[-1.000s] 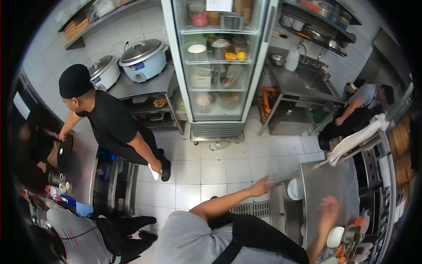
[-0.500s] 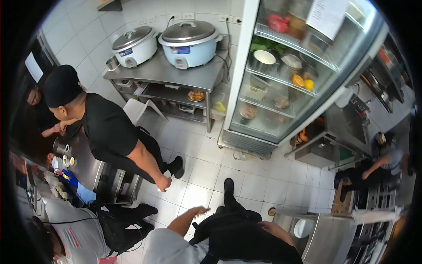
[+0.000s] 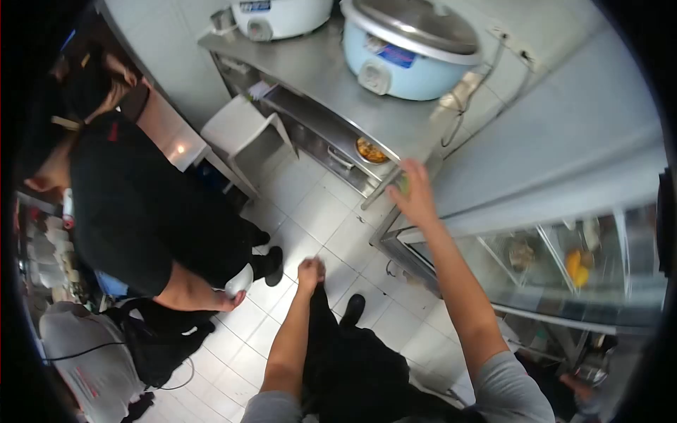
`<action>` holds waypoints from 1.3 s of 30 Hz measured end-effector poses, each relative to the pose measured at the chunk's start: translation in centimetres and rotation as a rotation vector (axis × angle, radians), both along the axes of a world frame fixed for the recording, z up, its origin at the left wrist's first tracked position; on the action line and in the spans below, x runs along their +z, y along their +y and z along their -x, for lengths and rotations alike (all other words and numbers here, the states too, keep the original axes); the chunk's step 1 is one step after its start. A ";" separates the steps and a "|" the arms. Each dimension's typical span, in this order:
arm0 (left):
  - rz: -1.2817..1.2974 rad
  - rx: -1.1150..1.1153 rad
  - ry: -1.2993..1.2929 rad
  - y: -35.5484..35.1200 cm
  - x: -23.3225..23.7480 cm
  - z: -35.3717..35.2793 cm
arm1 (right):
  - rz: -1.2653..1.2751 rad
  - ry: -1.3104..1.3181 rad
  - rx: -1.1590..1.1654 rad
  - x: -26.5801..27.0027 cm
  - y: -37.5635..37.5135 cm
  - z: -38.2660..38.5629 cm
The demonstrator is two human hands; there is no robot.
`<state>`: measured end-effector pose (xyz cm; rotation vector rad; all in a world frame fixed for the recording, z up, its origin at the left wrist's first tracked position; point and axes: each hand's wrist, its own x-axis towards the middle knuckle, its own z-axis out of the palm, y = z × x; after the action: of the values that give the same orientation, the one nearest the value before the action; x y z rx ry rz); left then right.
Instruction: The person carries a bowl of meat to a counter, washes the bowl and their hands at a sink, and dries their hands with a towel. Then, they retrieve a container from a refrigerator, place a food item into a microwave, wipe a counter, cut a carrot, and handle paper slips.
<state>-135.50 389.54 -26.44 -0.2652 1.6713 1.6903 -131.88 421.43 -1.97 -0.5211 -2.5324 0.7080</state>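
My right hand (image 3: 415, 196) reaches forward with its fingers stretched out and holds nothing. In this view it overlaps the front corner of the steel table (image 3: 296, 67), beside the tall glass-door fridge (image 3: 515, 282). Low in front of me, over the tiled floor, my left hand (image 3: 311, 273) is loosely curled, with nothing showing in it. On the table stands a light-blue rice cooker (image 3: 409, 60) with a metal lid, next to a white rice cooker (image 3: 282, 17). A dish of orange-brown food (image 3: 370, 150) sits on the shelf below.
A white plastic stool (image 3: 240, 127) stands left of the table. Close on my left is a person in black (image 3: 148, 204), a white rounded object (image 3: 240, 280) at their hand. Another person in grey (image 3: 92, 352) is at the lower left. White tiles (image 3: 282, 233) cover the floor between us.
The view has turned and come nearer the steel table and fridge. My right hand has risen from my side and stretched forward. The person in black appears closer.
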 end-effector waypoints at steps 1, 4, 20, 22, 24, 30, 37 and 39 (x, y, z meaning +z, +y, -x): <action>-0.039 0.023 0.004 3.3 -0.8 2.1 | -0.110 -0.040 -0.018 -1.0 2.0 2.9; -0.174 0.077 0.029 13.0 -1.3 9.4 | -0.201 -0.117 -0.032 -4.4 6.5 8.4; -0.081 0.347 0.357 41.5 -7.5 39.7 | -0.470 -0.512 -0.116 -7.3 6.5 12.9; -0.184 0.415 0.192 43.1 -7.5 40.7 | -0.421 -0.479 -0.103 -7.6 6.9 12.5; -0.147 0.418 0.194 45.1 -8.4 41.1 | -0.406 -0.500 -0.121 -7.5 6.8 12.7; -0.305 0.240 0.157 46.1 -6.3 44.0 | -0.375 -0.524 -0.176 -7.6 7.1 11.8; 0.266 0.207 0.597 47.5 -4.6 43.4 | -0.358 -0.534 -0.164 -7.4 7.4 11.2; 0.293 0.255 0.579 47.7 -4.6 43.1 | -0.355 -0.534 -0.157 -7.4 7.4 11.5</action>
<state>-178.65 437.27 -31.04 -0.1334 2.4071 1.8128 -143.33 428.85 -9.37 -0.8572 -2.9644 0.0477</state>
